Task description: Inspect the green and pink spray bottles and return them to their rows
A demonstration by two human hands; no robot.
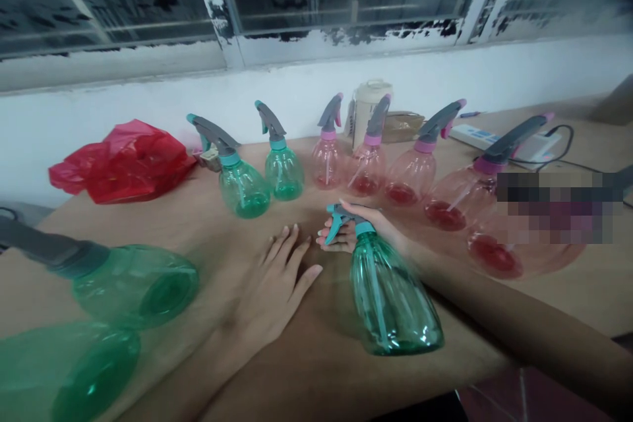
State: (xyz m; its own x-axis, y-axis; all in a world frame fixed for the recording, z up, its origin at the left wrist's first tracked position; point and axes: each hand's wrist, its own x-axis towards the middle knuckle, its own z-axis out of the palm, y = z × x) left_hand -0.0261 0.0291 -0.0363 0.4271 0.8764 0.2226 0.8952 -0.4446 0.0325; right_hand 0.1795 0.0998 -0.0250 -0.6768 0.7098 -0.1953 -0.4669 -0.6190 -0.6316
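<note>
My right hand (368, 224) is closed around the grey-and-teal neck of a green spray bottle (395, 297), which leans with its base toward me. Its trigger points left, with my fingertips behind it. My left hand (281, 270) lies flat on the table, fingers spread, holding nothing. Beyond my hands stand two green spray bottles, one on the left (242, 188) and a smaller-looking one (283, 171). Two more green bottles, a whole one (138, 280) and a partly cut-off one (69, 372), are at the left.
Several pink spray bottles (410, 175) curve along the right side; the nearest is partly blurred out. A crumpled red plastic bag (126, 161) lies at the back left. Behind the bottles are a cream container (368, 112), a brown packet (403, 126) and a white power strip (475, 134) with a cable.
</note>
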